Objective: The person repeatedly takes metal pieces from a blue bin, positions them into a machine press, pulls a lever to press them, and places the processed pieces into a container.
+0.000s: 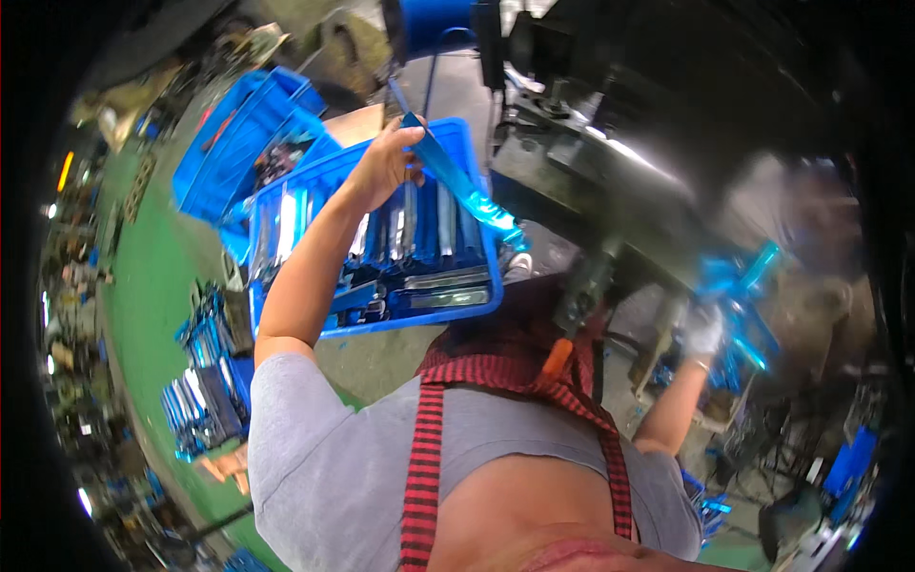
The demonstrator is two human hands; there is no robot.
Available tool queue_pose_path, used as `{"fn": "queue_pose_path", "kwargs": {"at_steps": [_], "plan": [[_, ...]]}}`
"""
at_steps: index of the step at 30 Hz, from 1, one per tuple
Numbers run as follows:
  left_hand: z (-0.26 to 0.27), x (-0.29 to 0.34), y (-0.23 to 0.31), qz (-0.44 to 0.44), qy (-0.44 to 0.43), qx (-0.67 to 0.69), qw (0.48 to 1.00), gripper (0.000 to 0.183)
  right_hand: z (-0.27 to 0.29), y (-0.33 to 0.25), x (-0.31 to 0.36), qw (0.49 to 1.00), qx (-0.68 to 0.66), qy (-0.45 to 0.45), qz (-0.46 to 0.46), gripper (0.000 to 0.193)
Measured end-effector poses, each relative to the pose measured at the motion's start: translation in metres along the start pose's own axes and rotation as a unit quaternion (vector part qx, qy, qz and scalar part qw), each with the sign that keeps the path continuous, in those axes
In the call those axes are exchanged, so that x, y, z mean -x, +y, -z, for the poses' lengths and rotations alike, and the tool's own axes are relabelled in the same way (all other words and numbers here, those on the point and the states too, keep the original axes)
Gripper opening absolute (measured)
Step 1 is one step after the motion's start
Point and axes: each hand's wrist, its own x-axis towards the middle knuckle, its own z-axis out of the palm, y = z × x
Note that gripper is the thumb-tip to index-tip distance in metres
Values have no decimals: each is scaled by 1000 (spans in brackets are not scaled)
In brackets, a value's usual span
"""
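The bare left hand (386,164) pinches one end of a long, flat, shiny blue strip (456,183) between thumb and fingers, its other fingers loosely curled. The strip slants down to the right, above a rectangular blue plastic bin (410,325) filled with blue and silvery strips (400,224), its far end beyond the bin's right side. The white-gloved right hand (703,331) is blurred beside a pile of glossy blue pieces (753,329); whether it grips any of them, I cannot tell.
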Motion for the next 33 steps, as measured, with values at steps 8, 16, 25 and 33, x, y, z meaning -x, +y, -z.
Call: {"fn": "queue_pose_path", "kwargs": {"at_steps": [8,16,25,33], "plan": [[-90,-144,-98,54,116,95,987,22,-116,67,159,654,602,-207,409,37],[-149,-187,-140,169,-63,236,955,38,-163,59,180,456,577,-372,566,22],[-9,-46,-106,-42,50,-281,957,20,-193,92,113,629,670,-64,388,49],[9,11,-250,71,-254,-722,640,20,-193,87,115,632,668,-74,387,48]]}}
